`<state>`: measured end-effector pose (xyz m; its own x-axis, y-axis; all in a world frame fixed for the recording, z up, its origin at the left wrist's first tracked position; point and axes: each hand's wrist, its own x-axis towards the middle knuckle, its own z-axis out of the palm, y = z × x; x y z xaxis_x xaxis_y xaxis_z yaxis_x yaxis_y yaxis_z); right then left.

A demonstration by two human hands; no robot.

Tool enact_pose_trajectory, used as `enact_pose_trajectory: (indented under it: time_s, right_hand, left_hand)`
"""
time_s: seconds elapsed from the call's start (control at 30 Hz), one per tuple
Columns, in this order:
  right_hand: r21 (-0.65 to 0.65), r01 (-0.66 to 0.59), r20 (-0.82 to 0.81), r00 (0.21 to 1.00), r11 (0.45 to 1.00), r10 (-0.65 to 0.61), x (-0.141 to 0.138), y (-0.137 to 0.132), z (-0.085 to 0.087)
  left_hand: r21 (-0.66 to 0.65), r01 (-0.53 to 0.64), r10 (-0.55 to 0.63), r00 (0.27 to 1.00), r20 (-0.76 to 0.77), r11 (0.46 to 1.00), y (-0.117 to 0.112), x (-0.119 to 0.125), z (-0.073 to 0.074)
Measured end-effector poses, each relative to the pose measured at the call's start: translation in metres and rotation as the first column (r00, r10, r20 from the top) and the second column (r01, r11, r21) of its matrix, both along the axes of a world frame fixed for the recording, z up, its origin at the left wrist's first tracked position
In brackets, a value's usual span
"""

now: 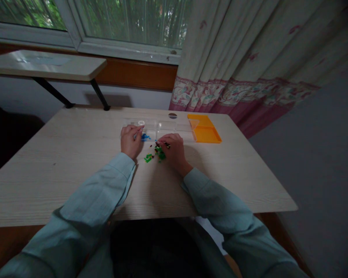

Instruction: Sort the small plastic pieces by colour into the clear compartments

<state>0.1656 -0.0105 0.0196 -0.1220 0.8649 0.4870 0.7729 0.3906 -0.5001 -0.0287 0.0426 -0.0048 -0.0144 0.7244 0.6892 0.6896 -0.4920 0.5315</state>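
Looks partly done, with blue bits [145, 137] in the clear box [166, 124] toward the back edge of the desk [75, 162], green and brown bits [160, 153] left in front, and left hand [130, 142] and right hand [174, 149] curled nearly closed, too blurry to tell if gripping.

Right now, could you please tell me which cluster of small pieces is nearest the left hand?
The blue cluster, right beside the left hand; the larger green pile, by the right hand, and the smaller green group both lie farther off.
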Motion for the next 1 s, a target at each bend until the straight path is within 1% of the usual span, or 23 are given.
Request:
enact_pose_trajectory:
  time_s: [0.2,0.43,0.5,0.57,0.67,0.73,0.87,1.0]
  right_hand:
    - [0.0,0.016,-0.049,0.999,1.0,-0.016,0.002,0.001,-0.001]
    - [-0.011,0.006,-0.087,0.996,1.0,-0.007,0.002,0.002,-0.001]
    - [-0.006,-0.009,-0.138,0.99,1.0,0.008,0.001,0.002,0.0]
    - [0.005,-0.039,-0.21,0.977,0.999,0.039,0.002,0.003,0.0]
    - [0.028,-0.089,-0.332,0.939,0.996,0.094,0.002,0.004,-0.001]
    - [0.034,-0.113,-0.402,0.908,0.993,0.117,0.003,0.005,-0.003]
    - [0.011,-0.146,-0.466,0.875,0.989,0.134,0.004,0.007,-0.007]
    - [-0.009,-0.154,-0.465,0.876,0.988,0.132,0.004,0.008,-0.008]
  left_hand:
    - [0.008,-0.002,0.002,1.0,0.006,1.0,0.0,0.0,-0.001]
    - [0.026,0.019,-0.019,1.0,0.002,0.999,-0.002,0.001,0.003]
    - [0.025,0.058,-0.058,0.998,-0.017,0.998,-0.004,0.002,0.005]
    - [0.013,0.14,-0.139,0.989,-0.056,0.99,-0.007,0.004,0.007]
    - [-0.003,0.287,-0.285,0.95,-0.124,0.958,-0.013,0.009,0.01]
    - [-0.002,0.352,-0.348,0.924,-0.156,0.936,-0.016,0.012,0.011]
    - [-0.01,0.398,-0.392,0.9,-0.192,0.918,-0.019,0.014,0.013]
    - [-0.009,0.378,-0.373,0.91,-0.18,0.926,-0.019,0.014,0.013]
